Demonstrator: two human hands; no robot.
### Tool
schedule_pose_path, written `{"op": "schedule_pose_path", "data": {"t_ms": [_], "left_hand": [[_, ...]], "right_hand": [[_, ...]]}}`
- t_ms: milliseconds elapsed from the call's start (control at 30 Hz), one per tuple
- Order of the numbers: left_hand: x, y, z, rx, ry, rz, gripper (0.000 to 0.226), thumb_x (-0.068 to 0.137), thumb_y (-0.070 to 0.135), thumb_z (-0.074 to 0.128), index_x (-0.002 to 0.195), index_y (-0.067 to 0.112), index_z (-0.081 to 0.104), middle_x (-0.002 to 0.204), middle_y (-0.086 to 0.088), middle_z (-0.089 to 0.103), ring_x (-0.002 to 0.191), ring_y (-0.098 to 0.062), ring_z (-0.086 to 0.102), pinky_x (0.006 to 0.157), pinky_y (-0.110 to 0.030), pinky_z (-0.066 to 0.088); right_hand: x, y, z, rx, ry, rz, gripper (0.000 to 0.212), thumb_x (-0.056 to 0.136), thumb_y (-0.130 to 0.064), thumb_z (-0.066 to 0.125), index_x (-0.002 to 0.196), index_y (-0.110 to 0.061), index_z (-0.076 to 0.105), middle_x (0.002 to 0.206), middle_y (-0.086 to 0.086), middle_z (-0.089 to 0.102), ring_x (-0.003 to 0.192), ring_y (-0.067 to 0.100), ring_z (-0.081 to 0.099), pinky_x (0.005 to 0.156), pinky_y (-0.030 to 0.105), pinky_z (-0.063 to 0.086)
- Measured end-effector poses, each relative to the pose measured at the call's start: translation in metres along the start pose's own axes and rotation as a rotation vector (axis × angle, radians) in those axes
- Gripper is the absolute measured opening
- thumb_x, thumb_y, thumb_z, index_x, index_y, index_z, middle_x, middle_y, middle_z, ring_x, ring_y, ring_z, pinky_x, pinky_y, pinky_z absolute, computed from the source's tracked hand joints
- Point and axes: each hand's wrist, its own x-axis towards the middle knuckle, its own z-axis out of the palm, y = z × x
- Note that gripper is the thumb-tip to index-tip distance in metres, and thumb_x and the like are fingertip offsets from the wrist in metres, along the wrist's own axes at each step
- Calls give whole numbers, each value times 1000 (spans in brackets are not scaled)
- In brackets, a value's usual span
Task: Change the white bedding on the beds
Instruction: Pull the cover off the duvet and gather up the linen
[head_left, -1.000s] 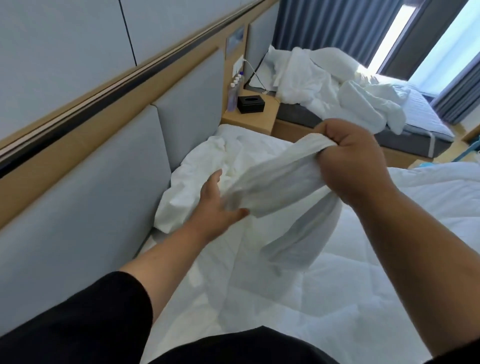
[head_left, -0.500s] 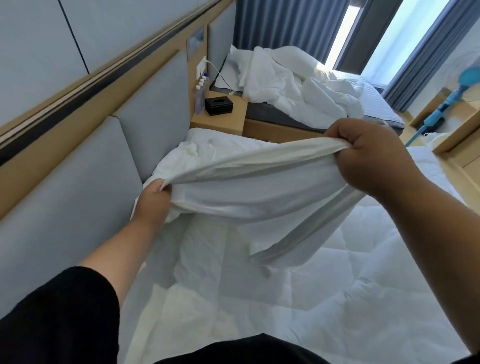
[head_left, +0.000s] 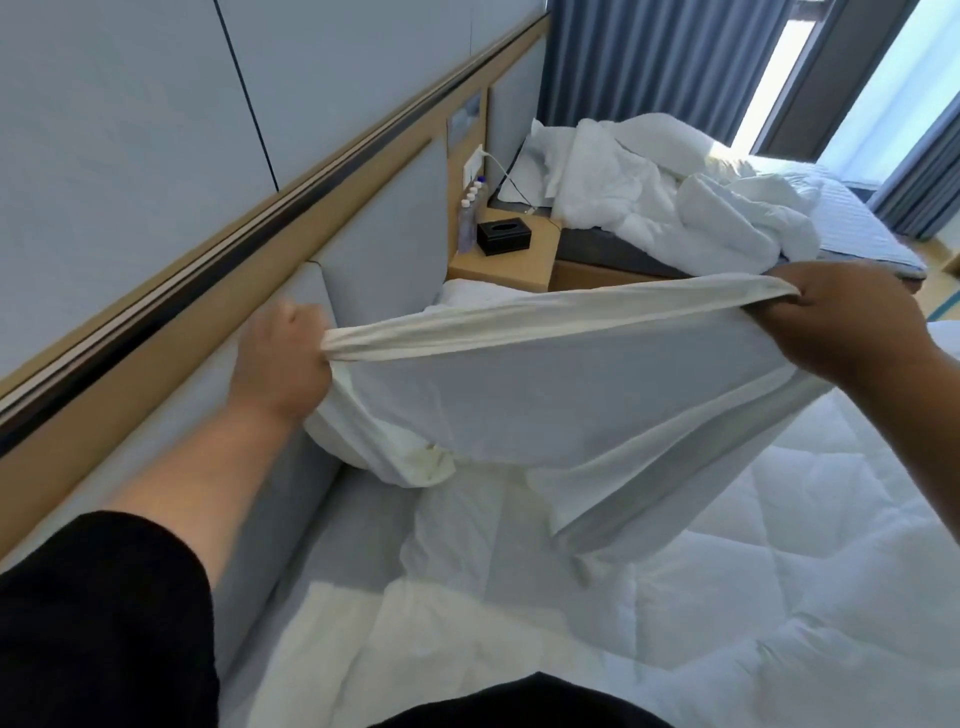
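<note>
Both hands (head_left: 283, 364) (head_left: 847, 322) on taut pillowcase (head_left: 545, 395) edge.

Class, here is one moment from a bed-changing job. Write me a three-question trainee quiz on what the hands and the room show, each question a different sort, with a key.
1. True or false: both hands grip the white cloth.
2. Multiple choice: the black tissue box sits on A) the far bed, B) the nightstand, C) the floor.
3. Fill in: the far bed carries a heap of rumpled white ____.

Key
1. True: left hand and right hand hold its top edge stretched between them.
2. B
3. bedding
</note>
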Motion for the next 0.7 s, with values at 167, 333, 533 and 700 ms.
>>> {"op": "schedule_pose_path", "data": {"t_ms": [167, 333, 533, 700], "left_hand": [[-11, -16, 7, -77, 23, -453, 32, 81, 1, 64, 112, 2, 59, 120, -25, 49, 106, -45, 49, 85, -52, 47], [-15, -17, -25, -10, 73, -438, 28, 82, 2, 63, 109, 3, 59, 120, -28, 47, 93, -44, 51, 79, -49, 45], [-6, -30, -86, -150, 276, -449, 21, 85, 14, 49, 98, 10, 64, 106, -23, 63, 94, -44, 58, 79, -49, 48], [-42, 44, -53, -320, -178, -245, 13, 99, 29, 55, 98, 21, 65, 86, -4, 65, 87, -32, 61, 63, -33, 39]], "right_hand": [[3, 17, 4, -45, -13, -48, 76, 76, -75, 19, 88, -24, 73, 74, 1, 58, 73, 24, 49, 68, 35, 42], [23, 83, -19, -60, 27, 126, 71, 88, -79, 22, 68, -18, 53, 73, 12, 60, 80, 43, 62, 77, 50, 53], [44, 138, 2, 21, 68, 340, 107, 79, -93, 14, 104, -2, 64, 103, 31, 66, 99, 51, 62, 91, 58, 46], [11, 85, 71, 38, -236, 337, 75, 83, -72, 45, 131, -16, 52, 130, 22, 57, 119, 44, 55, 100, 57, 46]]}}
